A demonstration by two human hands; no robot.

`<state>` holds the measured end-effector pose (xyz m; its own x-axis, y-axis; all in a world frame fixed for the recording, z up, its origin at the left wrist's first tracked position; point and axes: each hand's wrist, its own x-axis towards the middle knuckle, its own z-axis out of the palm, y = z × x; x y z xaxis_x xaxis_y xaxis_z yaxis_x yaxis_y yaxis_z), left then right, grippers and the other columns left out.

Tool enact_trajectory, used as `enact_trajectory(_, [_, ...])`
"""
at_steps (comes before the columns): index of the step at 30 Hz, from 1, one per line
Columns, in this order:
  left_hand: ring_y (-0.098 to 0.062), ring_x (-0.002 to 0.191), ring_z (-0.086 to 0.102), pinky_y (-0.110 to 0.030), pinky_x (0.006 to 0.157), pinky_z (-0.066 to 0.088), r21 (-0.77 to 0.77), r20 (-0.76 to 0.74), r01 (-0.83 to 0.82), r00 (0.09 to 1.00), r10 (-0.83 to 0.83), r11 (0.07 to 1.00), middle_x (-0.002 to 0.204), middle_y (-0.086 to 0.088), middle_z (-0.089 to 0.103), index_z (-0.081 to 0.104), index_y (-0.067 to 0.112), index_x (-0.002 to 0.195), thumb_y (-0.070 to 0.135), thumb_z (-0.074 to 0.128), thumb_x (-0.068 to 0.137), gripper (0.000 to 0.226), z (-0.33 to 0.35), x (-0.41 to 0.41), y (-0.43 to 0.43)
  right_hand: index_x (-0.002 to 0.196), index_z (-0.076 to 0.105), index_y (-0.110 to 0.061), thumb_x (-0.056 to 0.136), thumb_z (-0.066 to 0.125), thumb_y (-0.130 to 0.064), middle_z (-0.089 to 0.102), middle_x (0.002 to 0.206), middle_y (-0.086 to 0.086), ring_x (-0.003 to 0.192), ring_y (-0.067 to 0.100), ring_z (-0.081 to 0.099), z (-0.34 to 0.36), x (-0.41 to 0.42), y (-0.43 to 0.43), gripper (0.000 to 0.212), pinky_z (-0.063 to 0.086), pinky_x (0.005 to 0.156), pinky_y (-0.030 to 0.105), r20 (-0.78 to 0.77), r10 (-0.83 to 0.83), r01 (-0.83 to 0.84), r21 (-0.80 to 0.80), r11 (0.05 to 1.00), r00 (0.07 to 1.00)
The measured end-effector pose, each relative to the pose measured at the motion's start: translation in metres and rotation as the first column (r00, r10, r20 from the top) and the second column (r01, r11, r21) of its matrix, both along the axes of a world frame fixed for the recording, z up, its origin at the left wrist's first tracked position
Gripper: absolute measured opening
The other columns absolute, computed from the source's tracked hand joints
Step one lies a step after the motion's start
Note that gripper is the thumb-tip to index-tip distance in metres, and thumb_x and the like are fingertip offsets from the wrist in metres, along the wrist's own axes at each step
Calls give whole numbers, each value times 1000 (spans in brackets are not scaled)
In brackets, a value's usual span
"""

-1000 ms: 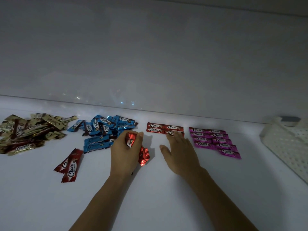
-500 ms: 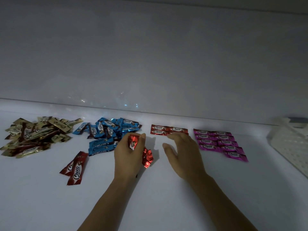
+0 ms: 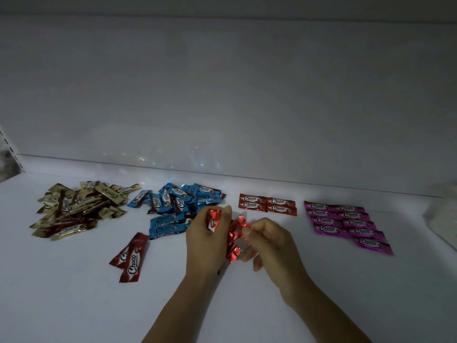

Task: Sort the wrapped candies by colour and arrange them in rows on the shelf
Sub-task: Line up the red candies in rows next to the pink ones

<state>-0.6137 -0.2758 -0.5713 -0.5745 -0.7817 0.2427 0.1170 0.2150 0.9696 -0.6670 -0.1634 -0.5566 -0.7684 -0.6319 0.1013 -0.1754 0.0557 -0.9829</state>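
Observation:
My left hand (image 3: 206, 241) grips a bunch of red candies (image 3: 214, 220) above the white shelf (image 3: 74, 305). My right hand (image 3: 269, 243) pinches one red candy (image 3: 238, 226) out of that bunch. Behind my hands, several red candies lie in neat rows (image 3: 267, 204). Pink candies (image 3: 346, 222) are lined up in rows to the right. A loose blue pile (image 3: 178, 206) and a gold pile (image 3: 76, 209) lie to the left. Two more red candies (image 3: 129, 257) rest on the shelf front left.
A white perforated basket (image 3: 442, 219) stands at the right edge, blurred. The shelf's white back wall (image 3: 222, 107) rises behind the candies. A slotted upright (image 3: 10, 149) shows at far left.
My right hand has drawn back from the red rows and closed its fingers on a candy in the left hand's bunch. The left hand has kept its hold.

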Motion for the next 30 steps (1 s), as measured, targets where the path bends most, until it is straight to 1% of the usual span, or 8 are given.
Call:
enact_trajectory(5, [-13,77,67,-26,67,53,61,51,-32,998,29,998,80,1,68,64,20,86,34,59,91,16,-1,-1,-3,80,54,-2,93,52,-3,70,65,9,47,19,64,9,-15,9,14,46,37,23,303,-81,150,-211,966,950])
enact_trajectory(7, [-10,74,67,-19,63,51,68,23,33,999,-35,997,77,2,71,67,18,86,36,60,88,19,1,0,0,81,56,-2,93,52,-3,69,65,11,48,20,64,10,-16,12,13,44,37,23,349,-52,139,-229,963,936])
enact_trajectory(13, [-2,77,68,-10,62,50,82,-93,212,974,-204,974,79,5,71,66,18,97,34,58,80,25,10,6,7,83,55,-2,95,50,-6,66,60,9,48,19,61,6,-13,5,14,46,42,24,270,-20,47,-93,995,963])
enact_trajectory(17, [-4,72,65,-12,62,49,-14,-22,150,988,-150,989,74,7,68,65,15,85,16,63,88,4,7,5,6,88,59,-1,94,54,-7,71,67,12,52,24,66,4,-10,4,10,51,45,27,228,-147,167,-71,983,962])
enact_trajectory(25, [-18,83,63,-19,64,49,92,34,53,998,-56,994,88,-4,64,60,13,91,7,58,91,6,2,3,1,82,60,-5,86,59,4,72,75,15,69,26,72,4,-18,13,10,54,51,25,404,-144,293,-335,896,903])
enact_trajectory(27, [-15,82,63,-18,61,50,111,28,54,998,-58,992,89,-4,63,60,13,93,6,57,91,7,3,3,1,76,63,-8,82,64,7,73,79,13,77,28,71,3,-16,13,16,56,57,28,283,-201,305,-398,865,938])
enact_trajectory(29, [-8,71,63,-16,57,51,149,16,68,997,-71,986,85,-4,64,62,11,90,10,57,92,5,6,5,2,74,67,-10,79,67,2,72,90,2,86,17,70,1,-17,14,13,58,69,25,-203,-407,280,-462,842,890])
enact_trajectory(30, [-8,68,64,-16,57,52,163,3,91,996,-92,982,83,-6,65,63,10,88,15,59,91,7,7,5,2,77,67,-9,79,65,-5,69,95,-3,89,9,67,-1,-19,15,6,55,76,18,-494,-452,225,-451,864,743])
